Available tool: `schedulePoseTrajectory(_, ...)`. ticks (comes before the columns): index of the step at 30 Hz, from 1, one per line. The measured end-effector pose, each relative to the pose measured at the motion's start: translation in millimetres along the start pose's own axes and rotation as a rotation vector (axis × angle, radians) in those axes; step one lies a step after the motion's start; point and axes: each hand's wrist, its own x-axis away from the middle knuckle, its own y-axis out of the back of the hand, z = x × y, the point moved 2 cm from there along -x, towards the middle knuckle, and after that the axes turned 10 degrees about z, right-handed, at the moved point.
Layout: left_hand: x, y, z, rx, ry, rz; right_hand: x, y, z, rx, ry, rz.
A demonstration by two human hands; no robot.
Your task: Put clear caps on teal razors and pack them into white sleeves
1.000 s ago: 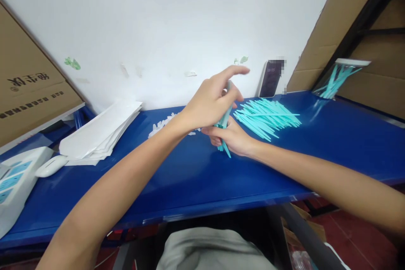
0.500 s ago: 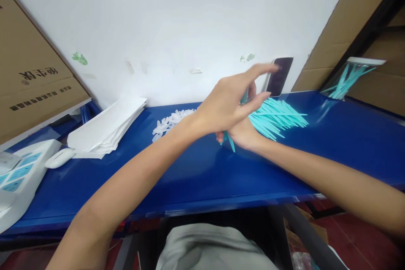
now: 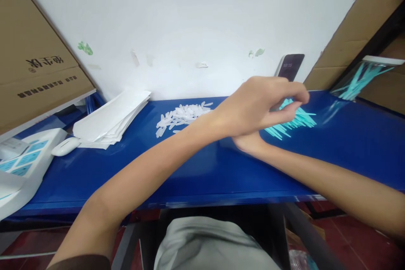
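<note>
- Hand, left (image 3: 259,103): stretched across the right, back upward, index finger and thumb curled toward each other over the pile; cannot tell whether the tips meet, or what the palm and other fingers hold.
- Hand, right (image 3: 248,141): only the heel and wrist exposed, under the left wrist; fingers hidden, grip cannot be told.
- Turquoise sticks (image 3: 302,120): loose pile on the blue table (image 3: 183,177), behind and below the left fingers, its left part covered by that hand.
- Phone (image 3: 290,65): leaning at the wall, lower end masked by the left hand; screen digits blurred.
- White pieces (image 3: 186,114): heap beyond the left forearm, near edge partly screened.
- Clear container (image 3: 383,60): more turquoise sticks inside, white-ended, at the right edge of view.
- White device (image 3: 31,156): blue panels, cut off at left.
- Changes over the past second: left hand shifted rightward, from beside the pile to over it; stick ends formerly poking below the right fist now out of sight; phone, then fully clear of the hand, now part-covered; white heap more exposed; dark sleeve edge (image 3: 79,263) newly showing at bottom left.
</note>
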Motion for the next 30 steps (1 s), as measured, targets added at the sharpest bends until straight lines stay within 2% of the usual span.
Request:
schedulePoseTrajectory(3, 1, -4.2, 5, 0.05, 0.062, 0.004, 1, -1, 5, -0.091, -0.045, -0.031)
schedulePoseTrajectory(10, 13, -0.5, 15, 0.086, 0.052, -0.128, -8, -1, 22, -0.251, -0.103, 0.09)
schedulePoseTrajectory(15, 17, 6.1, 19, 0.022, 0.112, -0.217, -12, 2, 19, -0.438, -0.165, 0.14)
schedulePoseTrajectory(22, 20, -2.7, 36, 0.056, 0.134, -0.132, -10, -8, -1, -0.529, -0.215, 0.279)
schedulePoseTrajectory(26, 21, 0.1, 41, 0.057, 0.161, -0.091, -9, -10, -8, -0.516, -0.264, 0.355)
schedulePoseTrajectory(30, 20, 3.2, 42, 0.047, 0.176, -0.062, -13, -3, -7, -0.657, -0.254, 0.281)
